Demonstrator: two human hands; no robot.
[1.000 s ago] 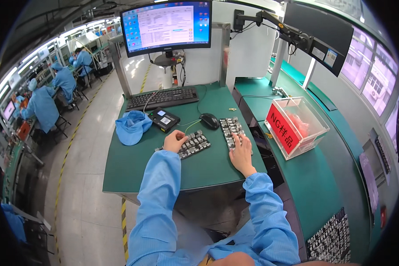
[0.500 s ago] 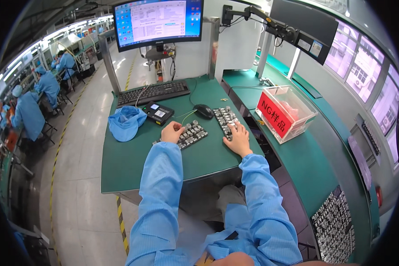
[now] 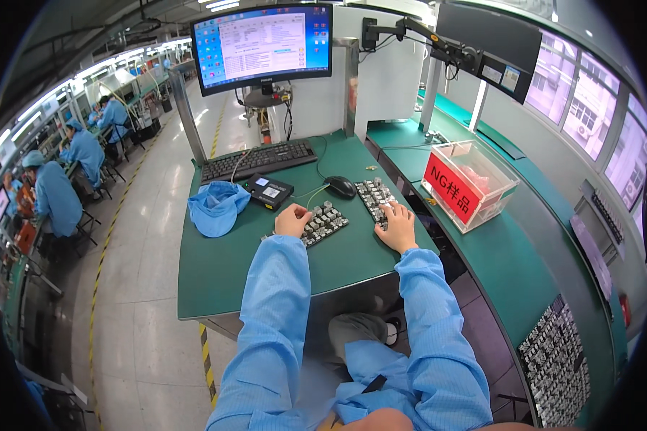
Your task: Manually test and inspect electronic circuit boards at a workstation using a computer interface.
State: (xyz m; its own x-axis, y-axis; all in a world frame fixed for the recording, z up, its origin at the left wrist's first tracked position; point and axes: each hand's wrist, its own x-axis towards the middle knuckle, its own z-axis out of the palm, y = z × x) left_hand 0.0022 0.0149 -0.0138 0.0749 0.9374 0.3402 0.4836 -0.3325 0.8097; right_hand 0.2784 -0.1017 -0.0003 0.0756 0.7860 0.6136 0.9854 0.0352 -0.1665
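Note:
My left hand [image 3: 292, 220] is closed, its fingers curled together at the left end of a block of small dark and silvery metal parts [image 3: 325, 223]. What its fingertips hold is hidden. A thin yellow-green wire [image 3: 315, 195] runs down close to those fingers from near the mouse. My right hand [image 3: 397, 225] has its fingers apart, resting on the near end of a second block of similar parts [image 3: 373, 194]. Behind my left hand is a small black box-shaped device [image 3: 269, 192] with a little lit screen.
Around the green table [image 3: 223, 291] are a blue cap [image 3: 218, 209], a black keyboard [image 3: 257, 161], a mouse [image 3: 341, 187] and a monitor [image 3: 262, 47]. On the right bench stand a clear bin [image 3: 471, 185] with a red label and a large panel of parts [image 3: 556, 366]. People in blue work far left.
The whole view has shifted slightly, so the table sits a little farther right. Both hands keep nearly the same places at the two blocks of parts.

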